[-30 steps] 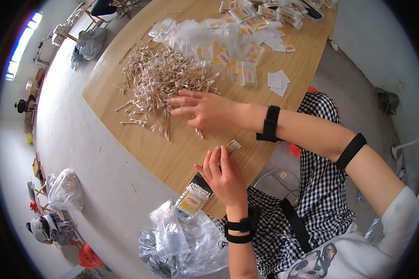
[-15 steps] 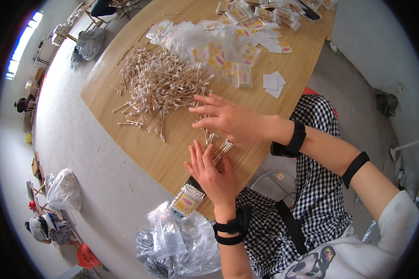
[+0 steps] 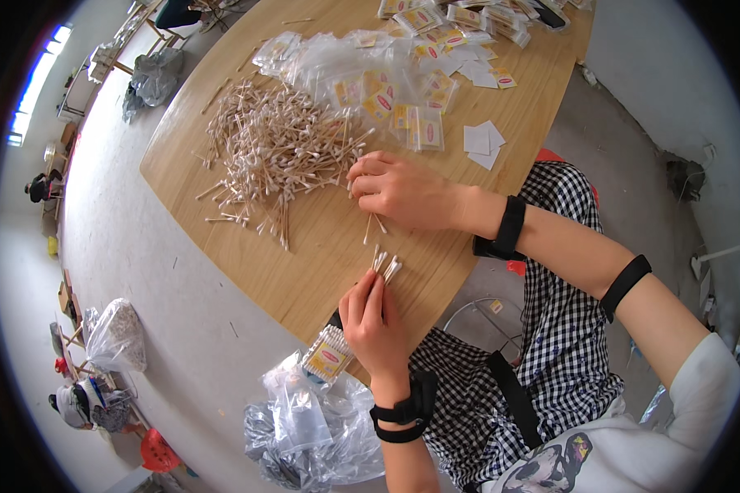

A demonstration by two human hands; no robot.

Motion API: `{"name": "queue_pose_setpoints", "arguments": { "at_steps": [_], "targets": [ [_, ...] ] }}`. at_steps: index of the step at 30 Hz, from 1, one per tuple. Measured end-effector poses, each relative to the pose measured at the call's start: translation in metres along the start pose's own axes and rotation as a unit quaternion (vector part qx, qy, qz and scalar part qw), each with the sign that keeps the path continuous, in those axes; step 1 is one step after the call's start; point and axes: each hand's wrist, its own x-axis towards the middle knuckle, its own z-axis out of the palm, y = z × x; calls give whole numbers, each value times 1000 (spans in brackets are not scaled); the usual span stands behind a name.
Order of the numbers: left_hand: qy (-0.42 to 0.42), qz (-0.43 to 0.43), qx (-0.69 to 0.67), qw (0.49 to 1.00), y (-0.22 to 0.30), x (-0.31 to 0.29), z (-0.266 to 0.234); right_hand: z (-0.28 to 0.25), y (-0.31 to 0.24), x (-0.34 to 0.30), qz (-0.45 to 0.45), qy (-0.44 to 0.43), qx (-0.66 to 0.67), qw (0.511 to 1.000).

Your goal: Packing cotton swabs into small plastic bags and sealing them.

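My left hand [image 3: 373, 322] is low over the table's near edge, fingers closed on a small bunch of cotton swabs [image 3: 393, 268] whose white tips stick out past the fingertips. Farther off, my right hand [image 3: 404, 192] is curled at the near-right side of a big loose pile of cotton swabs [image 3: 279, 148]. A couple of swabs show below its fingers; the rest of its grip is hidden. Beside my left hand, a packed block of swabs with a yellow and white label [image 3: 329, 358] rests at the table edge, partly covered by the hand.
Clear plastic bags [image 3: 337, 70] and small labelled packs [image 3: 427, 130] lie beyond the pile. White cards [image 3: 483, 145] lie to the right on the wooden table [image 3: 247, 259]. A large clear bag [image 3: 329, 444] hangs below the near edge. Other people are far off at left.
The spread fingers of my left hand have closed around the bunch of swabs. My right hand's outstretched fingers have curled in by the pile, and it has shifted slightly away from my left hand.
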Motion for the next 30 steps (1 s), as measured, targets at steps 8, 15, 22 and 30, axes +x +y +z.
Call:
{"name": "queue_pose_setpoints", "arguments": {
  "at_steps": [8,15,22,30],
  "targets": [
    [-27,30,14,999,7,-5,3,4,-42,2,-16,-42,-40,998],
    [36,-24,84,996,14,2,6,-12,-45,-20,113,-1,159,981],
    [6,-20,22,1000,2,-1,5,-14,-38,-26,38,-22,69,997],
    [-1,-9,13,1000,1,-7,1,-7,-24,-15,22,-60,-6,998]
  ]
}}
